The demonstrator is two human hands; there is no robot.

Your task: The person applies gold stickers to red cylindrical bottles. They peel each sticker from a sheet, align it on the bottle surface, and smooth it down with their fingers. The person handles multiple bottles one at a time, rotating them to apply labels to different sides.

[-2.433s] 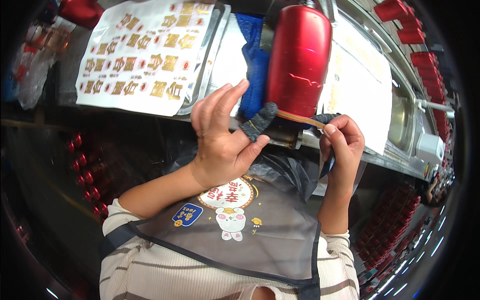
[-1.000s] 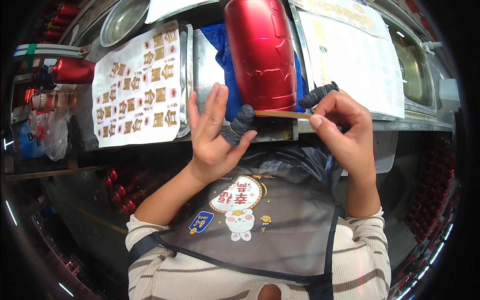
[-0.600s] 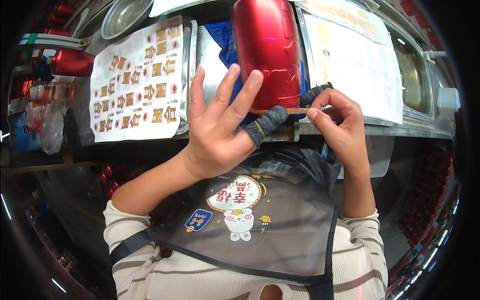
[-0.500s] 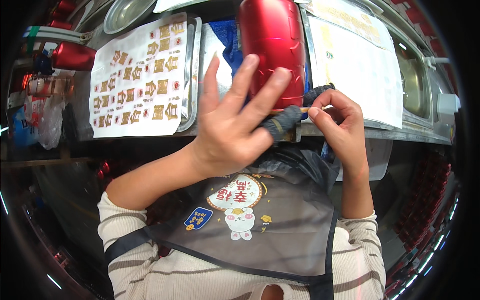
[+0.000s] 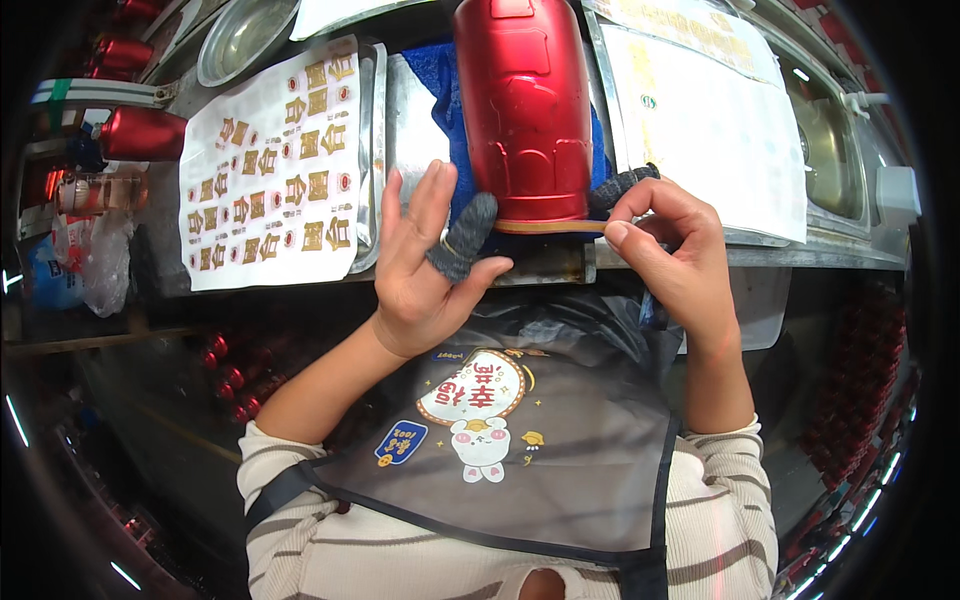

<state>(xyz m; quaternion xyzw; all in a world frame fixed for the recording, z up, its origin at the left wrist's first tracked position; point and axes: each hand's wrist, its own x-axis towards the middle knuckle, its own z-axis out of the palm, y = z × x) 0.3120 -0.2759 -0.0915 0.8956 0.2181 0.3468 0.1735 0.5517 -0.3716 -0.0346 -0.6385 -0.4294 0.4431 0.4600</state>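
A shiny red metal bottle (image 5: 525,110) with embossed shapes lies on a blue cloth (image 5: 437,70), its narrower end toward me. A thin tan strip (image 5: 550,228) runs straight across that near end. My right hand (image 5: 680,250) pinches the strip's right tip between thumb and finger. My left hand (image 5: 415,265) is left of the bottle's near end, apart from it, open with fingers spread and nothing held. A dark grey finger cover (image 5: 468,236) is on one left finger; another dark cover (image 5: 628,186) is on a finger of my right hand.
Left of the bottle, a white sheet of gold decals (image 5: 270,170) rests on a metal tray (image 5: 370,150). A mostly white sheet (image 5: 700,140) lies on the right, before a metal basin (image 5: 835,150). A metal bowl (image 5: 240,40) and another red bottle (image 5: 145,133) are further left.
My left hand has drawn back leftward, off the bottle and strip. The bottle has shifted slightly left, and the strip now shows across its near end. My right hand keeps its pinch.
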